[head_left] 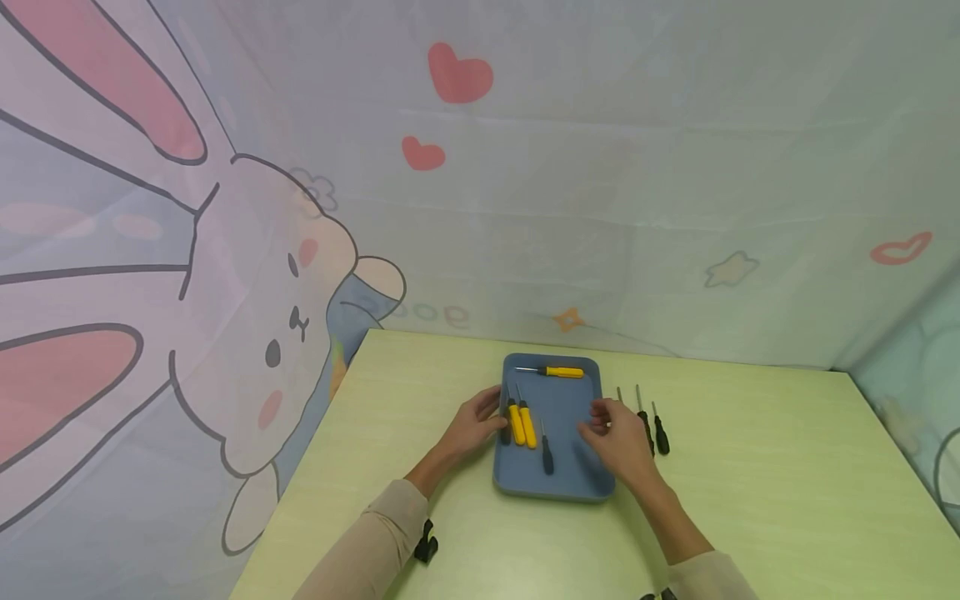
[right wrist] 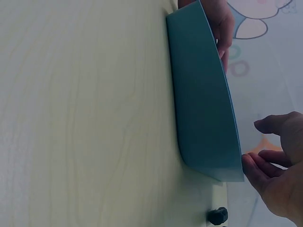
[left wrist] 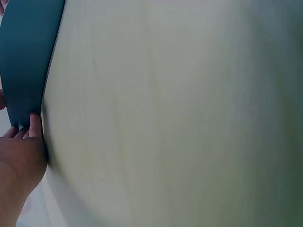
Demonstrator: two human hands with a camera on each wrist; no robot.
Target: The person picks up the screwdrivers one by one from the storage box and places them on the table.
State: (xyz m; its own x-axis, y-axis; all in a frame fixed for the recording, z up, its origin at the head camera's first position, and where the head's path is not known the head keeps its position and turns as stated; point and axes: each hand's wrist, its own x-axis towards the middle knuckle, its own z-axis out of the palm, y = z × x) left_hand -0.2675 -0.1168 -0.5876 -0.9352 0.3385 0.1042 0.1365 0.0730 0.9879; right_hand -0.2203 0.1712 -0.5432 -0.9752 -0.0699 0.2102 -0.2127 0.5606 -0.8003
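Note:
A blue-grey tray holds several screwdrivers. One yellow-handled screwdriver lies crosswise at the far end, and two more yellow-handled ones lie side by side at the left. A small black screwdriver lies near the middle, and another dark handle is against the left wall. My left hand grips the tray's left edge, thumb over the rim and fingers along the outer wall. Over the right rim is my right hand, fingers loosely bent and thumb apart, holding nothing; its fingertips are right at the rim in the right wrist view.
Black-handled screwdrivers lie on the table just right of the tray, partly hidden by the right hand. A printed curtain with a rabbit and hearts hangs behind the table's far edge and along its left side.

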